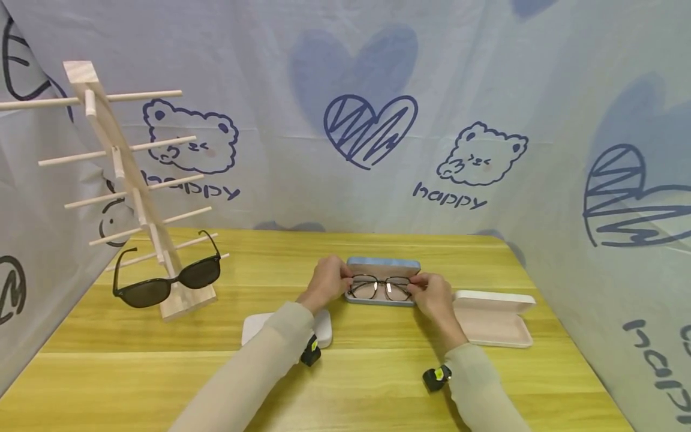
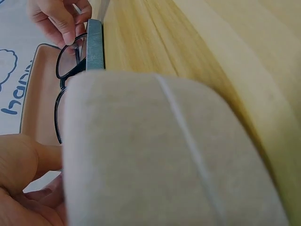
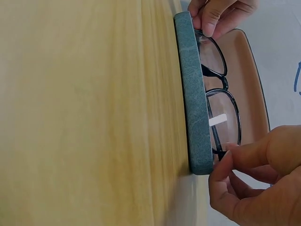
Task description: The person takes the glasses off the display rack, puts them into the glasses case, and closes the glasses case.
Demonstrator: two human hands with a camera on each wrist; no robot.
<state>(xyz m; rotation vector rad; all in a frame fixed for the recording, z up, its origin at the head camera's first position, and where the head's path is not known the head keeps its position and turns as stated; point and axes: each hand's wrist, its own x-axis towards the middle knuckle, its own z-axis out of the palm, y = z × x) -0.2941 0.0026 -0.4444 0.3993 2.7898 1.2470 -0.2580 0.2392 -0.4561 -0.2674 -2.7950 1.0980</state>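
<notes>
A blue eyeglass case (image 1: 383, 262) stands open on the table, its lid raised at the back and its lining pink. Black-framed glasses (image 1: 381, 282) sit in it with lenses upright, their temples behind the lenses. With thumb and fingers, my left hand (image 1: 326, 282) pinches the left end of the frame. At the opposite end my right hand (image 1: 433, 296) pinches the other outer corner, as the right wrist view shows with the right hand (image 3: 263, 176) at the case's end. In the left wrist view a sleeve (image 2: 155, 150) hides part of the glasses.
A closed white case (image 1: 254, 327) lies under my left forearm. To the right, a pale case (image 1: 493, 327) stands open. At left a wooden rack (image 1: 116, 156) with pegs holds dark sunglasses (image 1: 200, 274) low down. Printed cloth (image 1: 270, 198) hangs around the table (image 1: 372, 384).
</notes>
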